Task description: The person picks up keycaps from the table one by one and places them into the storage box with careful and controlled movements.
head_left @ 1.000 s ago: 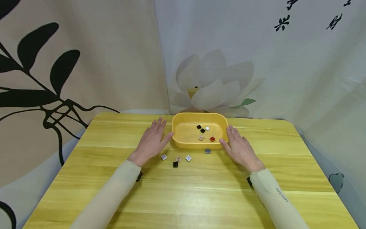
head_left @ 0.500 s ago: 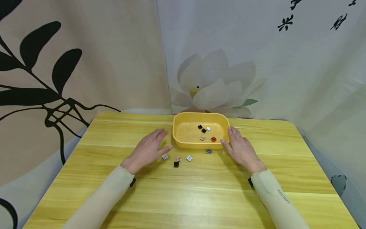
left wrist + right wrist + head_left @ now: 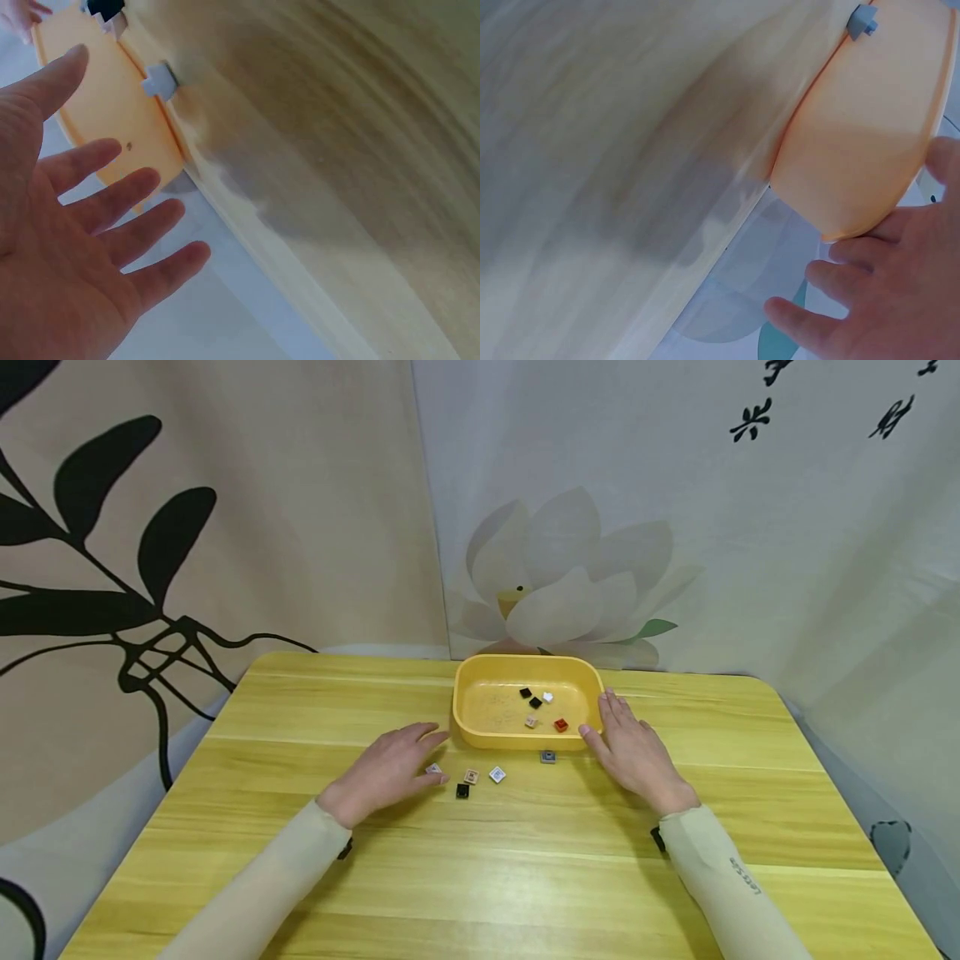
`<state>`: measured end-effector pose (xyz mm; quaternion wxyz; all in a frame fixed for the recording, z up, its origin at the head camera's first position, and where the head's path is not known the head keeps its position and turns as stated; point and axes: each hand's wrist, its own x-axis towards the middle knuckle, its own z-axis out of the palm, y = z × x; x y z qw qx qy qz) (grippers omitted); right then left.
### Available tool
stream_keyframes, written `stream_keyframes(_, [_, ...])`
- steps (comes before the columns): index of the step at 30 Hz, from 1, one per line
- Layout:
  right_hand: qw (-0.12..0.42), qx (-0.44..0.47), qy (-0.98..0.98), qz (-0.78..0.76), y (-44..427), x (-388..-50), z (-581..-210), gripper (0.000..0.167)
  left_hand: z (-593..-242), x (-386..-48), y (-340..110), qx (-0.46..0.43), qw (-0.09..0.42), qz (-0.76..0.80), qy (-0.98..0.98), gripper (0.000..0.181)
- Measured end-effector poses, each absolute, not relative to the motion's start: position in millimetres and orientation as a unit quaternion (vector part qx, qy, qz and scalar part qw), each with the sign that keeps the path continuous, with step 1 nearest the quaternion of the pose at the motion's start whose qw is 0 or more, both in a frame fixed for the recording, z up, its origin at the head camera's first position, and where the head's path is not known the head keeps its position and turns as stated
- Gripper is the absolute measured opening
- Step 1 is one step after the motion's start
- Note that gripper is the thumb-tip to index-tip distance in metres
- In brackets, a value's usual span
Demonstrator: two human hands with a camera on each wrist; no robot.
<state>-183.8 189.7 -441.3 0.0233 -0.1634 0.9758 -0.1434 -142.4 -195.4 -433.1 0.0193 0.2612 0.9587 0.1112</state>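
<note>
In the head view the left hand (image 3: 386, 772) hovers by a small white piece (image 3: 432, 768), which its thumb and fingers partly hide; the left wrist view shows that hand (image 3: 82, 247) with fingers spread, holding nothing. The right hand (image 3: 637, 756) lies along the right end of a yellow tray (image 3: 525, 742), fingers extended and touching its rim. In the right wrist view, that hand's (image 3: 900, 277) fingertips meet the tray's edge (image 3: 855, 142). Beside the left hand lie a beige piece (image 3: 471, 776), a black piece (image 3: 462, 791) and another white piece (image 3: 497, 774).
A grey piece (image 3: 548, 757) lies just in front of the tray. Inside the tray are two black pieces, a white one (image 3: 548, 697), a beige one (image 3: 531, 722) and a red one (image 3: 561, 725). Printed curtains (image 3: 315, 510) hang behind the wooden table (image 3: 487, 877).
My left hand has left the tray's left end and moved toward the front, to the small white piece. My right hand stays at the tray's right end.
</note>
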Motion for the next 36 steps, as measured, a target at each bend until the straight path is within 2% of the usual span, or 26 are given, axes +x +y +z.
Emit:
stream_keyframes(8, [0.023, -0.165, 0.976, -0.143, 190, -184, -442, 0.085, -442, -140, -196, 0.298, 0.014, 0.082, 0.951, 0.045])
stream_keyframes(22, [0.014, -0.167, 0.974, -0.150, 190, -184, -443, 0.084, -445, -138, -192, 0.328, -0.008, 0.063, 0.943, 0.018])
stream_keyframes(31, [0.016, -0.167, 0.974, -0.154, 191, -185, -442, 0.085, -448, -138, -192, 0.343, -0.029, 0.095, 0.934, 0.006])
stream_keyframes(36, [0.023, -0.164, 0.974, -0.157, 190, -185, -441, 0.086, -450, -137, -192, 0.341, -0.030, 0.109, 0.933, 0.006])
